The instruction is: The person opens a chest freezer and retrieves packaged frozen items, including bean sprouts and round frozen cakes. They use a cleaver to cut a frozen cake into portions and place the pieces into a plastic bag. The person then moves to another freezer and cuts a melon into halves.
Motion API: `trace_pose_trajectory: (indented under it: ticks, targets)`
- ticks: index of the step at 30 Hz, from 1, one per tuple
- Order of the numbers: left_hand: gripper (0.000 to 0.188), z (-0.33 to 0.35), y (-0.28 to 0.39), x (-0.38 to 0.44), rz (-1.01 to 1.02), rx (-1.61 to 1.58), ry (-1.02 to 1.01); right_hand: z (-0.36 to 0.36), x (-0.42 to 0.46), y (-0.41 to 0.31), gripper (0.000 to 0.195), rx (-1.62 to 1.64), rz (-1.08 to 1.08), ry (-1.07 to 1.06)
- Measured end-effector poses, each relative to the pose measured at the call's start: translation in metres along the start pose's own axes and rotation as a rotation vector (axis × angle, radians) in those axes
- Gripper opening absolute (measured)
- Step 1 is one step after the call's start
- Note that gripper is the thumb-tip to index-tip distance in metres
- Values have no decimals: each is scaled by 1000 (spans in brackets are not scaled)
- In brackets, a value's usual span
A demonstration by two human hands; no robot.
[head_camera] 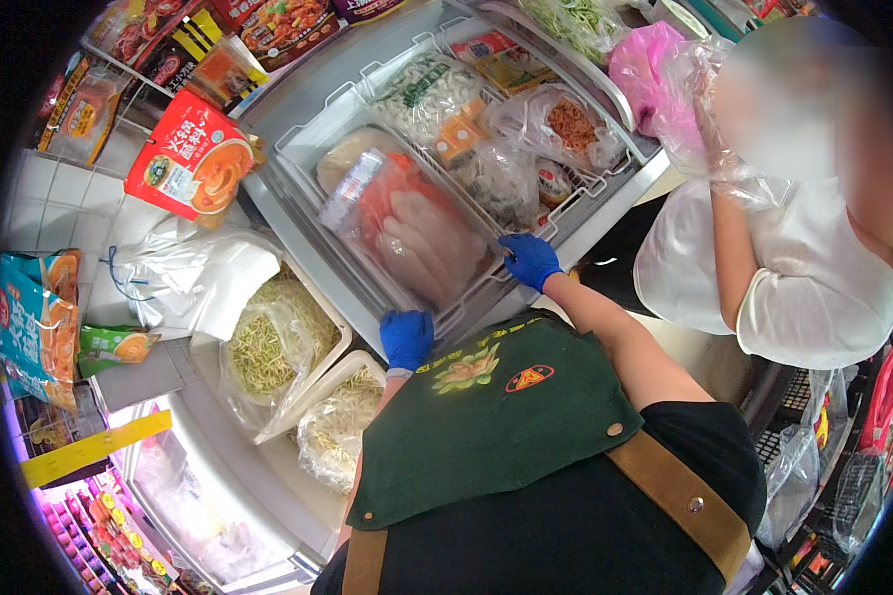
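Observation:
My left hand [406, 341], in a blue glove, rests with curled fingers at the near edge of an open chest freezer [298, 245]. Farther right, my right hand [530, 260], gloved in blue too, has its fingers curled over the near rim of a white wire basket [591, 190]. Between and beyond my hands lies a clear bag of pale fish fillets [417, 238] with an orange-red part and a printed label. The basket holds a bag of grey-white frozen food [428, 93], orange-and-white boxes [460, 134], a bag of reddish-brown food [571, 126] and other bags.
Bean sprouts in a plastic bag [264, 349] sit in a tub on the left, beside a second wrapped tub [335, 439]. A red soup-base pouch [190, 160] hangs behind. At right, a person in a white top [811, 275] handles a pink plastic bag [651, 67].

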State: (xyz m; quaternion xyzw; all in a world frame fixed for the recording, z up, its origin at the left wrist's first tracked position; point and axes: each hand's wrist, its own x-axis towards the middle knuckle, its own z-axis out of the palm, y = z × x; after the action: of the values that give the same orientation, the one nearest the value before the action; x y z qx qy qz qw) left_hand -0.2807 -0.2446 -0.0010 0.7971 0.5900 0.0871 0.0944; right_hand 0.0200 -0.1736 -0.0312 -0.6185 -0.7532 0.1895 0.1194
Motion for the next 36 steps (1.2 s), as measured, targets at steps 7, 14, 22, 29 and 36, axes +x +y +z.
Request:
trace_pose_trajectory:
  ticks: [7, 14, 22, 29, 36]
  targets:
    - [37, -5, 4, 0, -39, 11, -11, -5, -1, -6, 36, -9, 44, -7]
    - [40, -5, 4, 1, -25, 46, -50, -3, 1, -4, 34, -1, 74, -48]
    - [40, -5, 6, 1, -45, 61, -42, -11, 4, -10, 32, 13, 113, -151]
    - [39, -2, 7, 2, -39, 44, -22, -1, 1, 0, 33, 76, 78, -30]
    - [37, -6, 7, 4, -9, 108, -45, -10, 1, -6, 41, 142, 72, -12]
